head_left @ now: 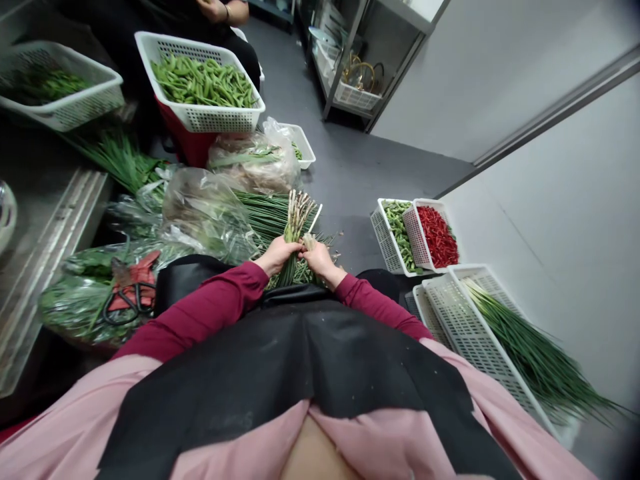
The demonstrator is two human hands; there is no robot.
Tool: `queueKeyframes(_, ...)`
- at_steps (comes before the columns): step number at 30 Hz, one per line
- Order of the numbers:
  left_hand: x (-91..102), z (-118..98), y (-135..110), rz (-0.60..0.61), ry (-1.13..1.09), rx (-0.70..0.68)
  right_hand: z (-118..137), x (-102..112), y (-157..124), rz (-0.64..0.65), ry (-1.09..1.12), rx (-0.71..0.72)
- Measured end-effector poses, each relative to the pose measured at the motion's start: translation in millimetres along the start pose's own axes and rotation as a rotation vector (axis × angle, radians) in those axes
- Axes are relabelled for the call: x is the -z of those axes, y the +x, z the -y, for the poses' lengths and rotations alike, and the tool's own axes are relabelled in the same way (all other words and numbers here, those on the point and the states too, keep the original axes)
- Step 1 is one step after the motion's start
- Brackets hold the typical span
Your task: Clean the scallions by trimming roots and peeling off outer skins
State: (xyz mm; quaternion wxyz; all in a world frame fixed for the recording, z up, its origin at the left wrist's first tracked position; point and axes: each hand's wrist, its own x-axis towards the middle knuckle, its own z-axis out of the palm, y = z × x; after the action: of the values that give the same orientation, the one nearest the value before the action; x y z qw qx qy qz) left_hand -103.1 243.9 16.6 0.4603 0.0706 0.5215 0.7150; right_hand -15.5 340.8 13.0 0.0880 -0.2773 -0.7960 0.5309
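Observation:
Just above my lap, my left hand (280, 255) is closed round a bunch of thin scallions (299, 215), their pale, brownish root ends up and the green leaves hanging below. My right hand (319, 259) touches the bunch from the other side, fingers pinched on a single scallion (315, 219) whose white stalk sticks up. Its fingertips also meet a pale tuft, perhaps loose skin. Beneath and beyond my hands lies a heap of long green scallions (265, 212), with trimmings scattered at its right side.
Plastic bags of greens (205, 213) lie left, with black-handled scissors (131, 303) on a red cloth. A basket of green peppers (205, 80) stands ahead by another person (220, 12). To the right are red chillies (438, 237) and a white basket (493, 353) with scallions.

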Motion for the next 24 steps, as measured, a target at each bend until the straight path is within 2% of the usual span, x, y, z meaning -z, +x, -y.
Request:
queueKeyframes(2, 1.2, 2.2, 5.3, -0.091, 0.032, -0.053, 7.3, 2.4, -7.7, 0.012, 0.044, -0.038)
queueKeyframes(4, 5.7, 0.9, 9.2, -0.183, 0.058, -0.079, 15.9, 13.6, -13.9, 0.024, 0.112, -0.053)
queueKeyframes(6, 10.5, -2.6, 9.4, -0.204, 0.051, -0.052, 23.4, 29.5, -14.1, -0.025, 0.151, -0.097)
queueKeyframes(8, 13.1, -6.2, 5.0, -0.105, 0.024, 0.003, 28.3, 43.8, -7.0, -0.129, 0.195, -0.172)
queueKeyframes(10, 13.3, -8.4, -2.6, 0.077, 0.024, 0.045, 31.3, 52.1, 4.0, -0.208, 0.286, -0.213)
queueKeyframes(12, 12.6, -8.7, -10.4, 0.24, 0.061, 0.083, 33.4, 54.0, 13.7, -0.215, 0.391, -0.205)
queueKeyframes(14, 12.9, -7.8, -15.2, 0.326, 0.08, 0.128, 34.6, 52.4, 18.4, -0.183, 0.444, -0.173)
queueKeyframes(17, 17.2, -7.9, -14.6, 0.318, 0.033, 0.151, 33.0, 52.0, 17.5, -0.189, 0.394, -0.132)
queueKeyframes(21, 25.8, -12.6, -8.1, 0.282, -0.042, 0.164, 27.5, 58.8, 12.1, -0.333, 0.386, -0.088)
queueKeyframes(24, 27.5, -15.3, -7.6, 0.336, -0.063, 0.24, 29.3, 55.6, 6.2, -0.257, 0.409, -0.068)
